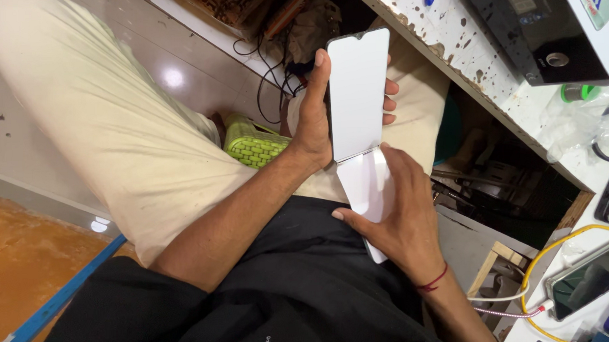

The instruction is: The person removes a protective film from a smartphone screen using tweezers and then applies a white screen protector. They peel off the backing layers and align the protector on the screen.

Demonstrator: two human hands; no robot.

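The left hand (311,120) holds a smartphone (359,88) upright over the lap, closed around its long edges: the thumb lies along the left edge and the fingertips (389,88) come around the right edge. The face of the phone is covered with a white protective sheet, and at the lower end this sheet is already lifted off. The right hand (397,215) grips the loose white film flap (367,185) just below the phone, with the fingers curled over it and the thumb pointing to the left; the flap hangs down from the bottom edge of the phone toward the black shirt (288,286). To do this well, I think the pull should be slow and kept low, close to the surface, and even across the width, so the sheet does not tear or crease, while the left hand keeps the phone steady by its edges only and does not touch the uncovered part. Both forearms come up from the body; the left wrist is bent back a little, the right wrist, with a red thread bracelet (435,280), is turned inward. At the right stands a stained white workbench (462,47), with another phone on a yellow cable (585,282).
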